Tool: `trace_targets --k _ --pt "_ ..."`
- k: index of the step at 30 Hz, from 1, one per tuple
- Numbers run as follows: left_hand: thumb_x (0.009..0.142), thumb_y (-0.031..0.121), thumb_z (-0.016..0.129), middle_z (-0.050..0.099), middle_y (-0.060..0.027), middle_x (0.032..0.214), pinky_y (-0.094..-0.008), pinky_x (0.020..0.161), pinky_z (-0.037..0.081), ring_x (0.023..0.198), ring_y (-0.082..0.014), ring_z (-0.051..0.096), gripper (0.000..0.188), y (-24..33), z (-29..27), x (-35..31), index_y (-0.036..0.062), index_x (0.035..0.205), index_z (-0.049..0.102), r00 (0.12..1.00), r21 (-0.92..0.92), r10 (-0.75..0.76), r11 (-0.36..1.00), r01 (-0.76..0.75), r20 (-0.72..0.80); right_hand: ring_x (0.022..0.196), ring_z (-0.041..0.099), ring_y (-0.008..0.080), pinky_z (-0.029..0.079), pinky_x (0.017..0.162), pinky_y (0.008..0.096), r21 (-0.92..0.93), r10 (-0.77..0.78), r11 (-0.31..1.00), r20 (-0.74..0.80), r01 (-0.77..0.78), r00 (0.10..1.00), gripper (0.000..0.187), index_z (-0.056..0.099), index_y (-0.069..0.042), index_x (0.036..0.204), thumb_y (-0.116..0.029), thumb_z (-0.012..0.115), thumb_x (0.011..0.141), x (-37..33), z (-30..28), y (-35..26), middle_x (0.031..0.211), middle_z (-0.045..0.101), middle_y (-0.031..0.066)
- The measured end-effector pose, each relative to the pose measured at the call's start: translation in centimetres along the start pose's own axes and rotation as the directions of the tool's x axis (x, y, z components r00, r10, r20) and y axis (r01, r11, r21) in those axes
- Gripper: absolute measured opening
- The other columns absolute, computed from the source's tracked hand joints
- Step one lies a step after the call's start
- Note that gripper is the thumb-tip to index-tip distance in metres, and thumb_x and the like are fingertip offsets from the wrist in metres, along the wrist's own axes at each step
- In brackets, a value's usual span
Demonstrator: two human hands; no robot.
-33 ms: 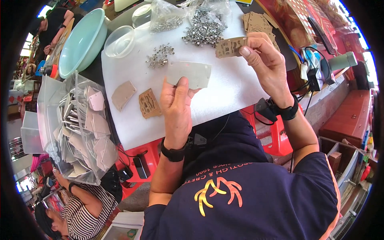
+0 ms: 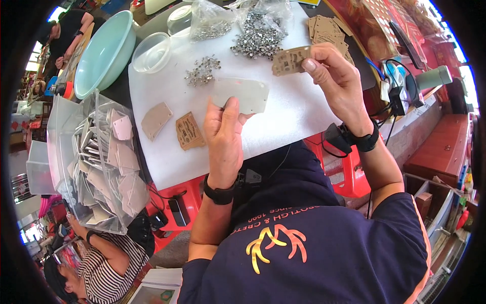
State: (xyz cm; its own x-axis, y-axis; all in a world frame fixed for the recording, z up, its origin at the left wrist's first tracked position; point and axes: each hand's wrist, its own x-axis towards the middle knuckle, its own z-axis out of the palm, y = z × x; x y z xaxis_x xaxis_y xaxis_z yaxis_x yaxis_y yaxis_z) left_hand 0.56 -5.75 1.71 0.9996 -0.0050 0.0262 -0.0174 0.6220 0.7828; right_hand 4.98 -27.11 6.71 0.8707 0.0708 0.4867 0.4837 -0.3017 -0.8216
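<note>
A pale translucent sleeve (image 2: 242,94) is pinched by the left hand (image 2: 224,136) just above frame centre, thumb laid over its lower edge with the other fingers behind it; the sleeve is held flat and slightly tilted over the white board (image 2: 283,126). At about 1 o'clock from it, a brown printed card (image 2: 289,61) is pinched by the right hand (image 2: 340,83) between thumb and fingertips, raised clear of the board — card and sleeve are near each other but apart. A black band is seen on each wrist. On the board at 9 o'clock from the left hand, a second brown card (image 2: 190,131) lies printed side up, with a plain tan card (image 2: 156,119) just beside it, farther toward 9 o'clock. At 11 o'clock from the sleeve, a small heap of metal fasteners (image 2: 202,71) is noted; a larger heap (image 2: 259,40) lies at 12 o'clock, partly on a clear bag. A stack of brown cards (image 2: 328,28) rests at the board's far right edge, above the right hand. A clear round tub (image 2: 150,52) and a pale green bowl (image 2: 104,53) stand at 10 o'clock, the bowl off the board. At 8 o'clock, a clear plastic bin (image 2: 98,167) holds many filled sleeves — count not determinable. Another person in a striped top (image 2: 109,273) is seen at 7 o'clock, below the bin.
</note>
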Motion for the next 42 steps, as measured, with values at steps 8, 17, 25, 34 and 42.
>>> trace_targets --k 8,17,25,34,42 --pt "0.102 0.017 0.045 0.062 -0.0121 0.115 -0.0393 0.093 0.050 0.105 -0.0202 0.062 0.029 0.7 1.0 -0.6 -0.0023 0.124 0.051 0.994 0.079 -0.108 0.991 0.110 -0.026 0.074 0.052 0.0020 0.043 0.066 0.0202 -0.002 0.385 0.904 0.436 -0.427 0.813 0.027 0.066 -0.002 0.110 -0.024 0.063 0.095 0.4 0.5 -1.1 0.084 0.064 -0.0044" --pt "0.103 0.020 0.046 0.063 -0.0075 0.115 -0.0319 0.087 0.050 0.097 -0.0131 0.062 0.031 0.9 1.1 -1.0 -0.0001 0.124 0.054 0.993 0.187 -0.106 0.978 0.097 0.041 0.068 0.050 0.0041 0.043 0.061 0.0227 0.045 0.365 0.904 0.440 -0.426 0.821 0.023 0.066 0.001 0.105 -0.017 0.068 0.090 -0.4 1.6 -0.4 0.075 0.059 -0.0028" --pt "0.104 0.026 0.042 0.062 -0.0051 0.103 -0.0226 0.079 0.048 0.091 -0.0074 0.058 0.037 0.8 1.5 -1.0 -0.0029 0.126 0.052 0.995 0.238 -0.070 0.970 0.052 0.065 0.066 0.050 0.0093 0.045 0.061 0.0256 -0.074 0.251 0.967 0.417 -0.242 0.874 0.022 0.067 0.000 0.104 -0.012 0.070 0.087 -0.5 2.4 -1.9 0.074 0.055 0.0036" --pt "0.103 0.025 0.048 0.061 -0.0006 0.107 -0.0198 0.074 0.043 0.091 -0.0039 0.055 0.032 0.8 1.2 -1.3 0.0044 0.127 0.053 0.996 0.268 -0.032 0.963 0.007 0.087 0.068 0.057 0.0254 0.047 0.063 0.0346 -0.183 -0.009 0.977 0.465 0.106 0.885 0.036 0.063 -0.007 0.120 -0.008 0.068 0.084 -0.2 2.8 -3.0 0.076 0.055 0.0096" --pt "0.103 0.024 0.047 0.061 -0.0018 0.108 -0.0214 0.081 0.045 0.094 -0.0052 0.056 0.031 0.6 0.6 -1.3 0.0020 0.124 0.054 0.996 0.301 -0.050 0.953 0.028 0.067 0.066 0.056 0.0268 0.047 0.064 0.0353 -0.148 0.019 0.987 0.497 0.063 0.867 0.037 0.062 -0.003 0.118 -0.011 0.069 0.083 -0.4 3.1 -3.0 0.073 0.055 0.0104"
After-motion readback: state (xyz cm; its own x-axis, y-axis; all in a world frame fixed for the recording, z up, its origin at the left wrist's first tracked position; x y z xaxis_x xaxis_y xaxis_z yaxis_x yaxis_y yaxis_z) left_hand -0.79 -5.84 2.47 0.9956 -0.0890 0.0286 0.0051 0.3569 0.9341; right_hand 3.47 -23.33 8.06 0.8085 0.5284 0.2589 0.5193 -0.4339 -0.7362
